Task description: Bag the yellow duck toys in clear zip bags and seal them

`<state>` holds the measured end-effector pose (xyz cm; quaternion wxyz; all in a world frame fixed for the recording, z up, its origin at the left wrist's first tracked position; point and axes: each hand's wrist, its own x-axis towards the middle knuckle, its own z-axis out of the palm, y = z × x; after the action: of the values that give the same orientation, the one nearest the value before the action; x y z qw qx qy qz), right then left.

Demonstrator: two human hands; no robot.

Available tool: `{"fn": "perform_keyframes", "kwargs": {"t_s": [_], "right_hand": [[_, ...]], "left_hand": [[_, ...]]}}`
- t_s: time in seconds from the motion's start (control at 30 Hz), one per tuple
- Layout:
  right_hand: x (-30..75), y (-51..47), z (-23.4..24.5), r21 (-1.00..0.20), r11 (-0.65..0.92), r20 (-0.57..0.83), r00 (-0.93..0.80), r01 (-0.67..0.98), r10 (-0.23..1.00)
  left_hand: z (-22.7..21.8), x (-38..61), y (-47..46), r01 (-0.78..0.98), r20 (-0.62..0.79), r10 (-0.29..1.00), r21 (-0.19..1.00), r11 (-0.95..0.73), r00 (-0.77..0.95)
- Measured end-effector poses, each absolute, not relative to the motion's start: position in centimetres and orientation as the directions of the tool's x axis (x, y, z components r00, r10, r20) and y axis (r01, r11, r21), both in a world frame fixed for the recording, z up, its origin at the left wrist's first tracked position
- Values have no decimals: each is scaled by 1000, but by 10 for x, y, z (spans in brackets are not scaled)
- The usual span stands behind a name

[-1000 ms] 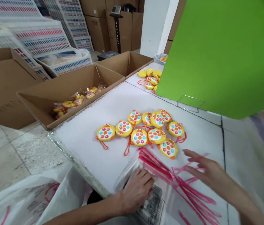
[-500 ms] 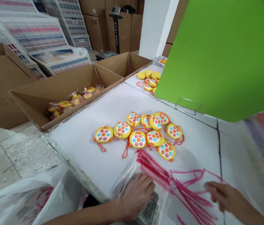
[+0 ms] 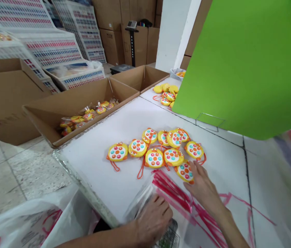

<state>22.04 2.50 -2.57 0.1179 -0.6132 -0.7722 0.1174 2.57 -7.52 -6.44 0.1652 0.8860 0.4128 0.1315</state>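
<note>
My left hand [image 3: 155, 215], its fingers curled, presses and grips a stack of clear plastic bags [image 3: 141, 199] with pink top strips at the table's near edge. My right hand [image 3: 203, 182] reaches over the bags, thumb and fingers apart, at the right edge of a yellow animal-shaped toy [image 3: 185, 171] with coloured dots. Its fingertips cover part of that toy; whether they grip it I cannot tell. Several like toys with orange cords lie beyond, among them one at the left end, a yellow toy [image 3: 117, 152].
A cardboard box [image 3: 42, 106] with bagged toys stands along the table's left edge, another box [image 3: 152, 74] behind it. A green board [image 3: 246, 69] rises at right, above a wire stand [image 3: 209, 122]. Loose pink strips [image 3: 250, 206] lie at right. A white sack [image 3: 70, 206] hangs at lower left.
My right hand has moved left and forward from above the pink strips to the nearest toy. The left hand stays on the bags. The view has shifted slightly.
</note>
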Motion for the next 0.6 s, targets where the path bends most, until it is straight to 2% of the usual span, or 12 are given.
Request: {"fn": "perform_keyframes", "kwargs": {"t_s": [0.1, 0.23, 0.27, 0.33, 0.4, 0.47, 0.53, 0.6], "right_hand": [[203, 33, -45, -361, 231, 26, -238, 904, 971], [223, 28, -35, -442, 160, 34, -161, 883, 986], [230, 22, -28, -491, 126, 17, -136, 862, 991], [241, 6, -13, -696, -12, -82, -64, 718, 995], [244, -16, 0, -884, -227, -257, -17, 409, 966], [240, -40, 7, -895, -428, -432, -1, 125, 902], [234, -62, 9, -839, -542, -542, 2, 58, 840], [228, -76, 10, -813, -576, -579, -18, 85, 815]], "left_hand": [[-60, 24, -76, 694, 30, 795, 468, -547, 606], [-53, 20, -78, 690, -38, 827, 574, -441, 560], [-53, 19, -78, 684, -49, 834, 600, -415, 550], [-53, 17, -80, 663, -66, 843, 652, -368, 533], [-55, 15, -82, 632, -82, 850, 707, -318, 520], [-58, 13, -84, 603, -88, 860, 749, -276, 502], [-64, 13, -86, 595, -69, 879, 761, -259, 471], [-73, 15, -86, 595, -11, 883, 743, -306, 468]]}}
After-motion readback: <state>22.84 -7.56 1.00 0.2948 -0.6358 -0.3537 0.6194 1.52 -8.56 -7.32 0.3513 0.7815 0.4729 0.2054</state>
